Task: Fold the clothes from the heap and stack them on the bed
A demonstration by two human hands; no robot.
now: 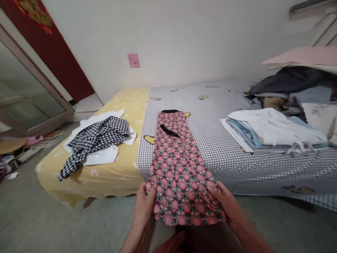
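A long pink floral garment [179, 165] lies lengthwise on the bed, its black-trimmed narrow end away from me and its wide lower end hanging over the near edge. A black strap [168, 130] rests across its upper part. My left hand [145, 202] grips the left side of the lower end, thumb on top. On the right side, my right hand [226, 202] pinches the cloth, which bunches a little near the thumb. The fingers under the cloth are partly hidden.
A black-and-white checked garment [102, 137] lies on white cloth [101, 157] at the bed's left. Folded white and blue clothes [279, 128] are stacked at the right, before a dark clothing pile [292, 80]. The bed's front edge [116, 184] crosses ahead of me.
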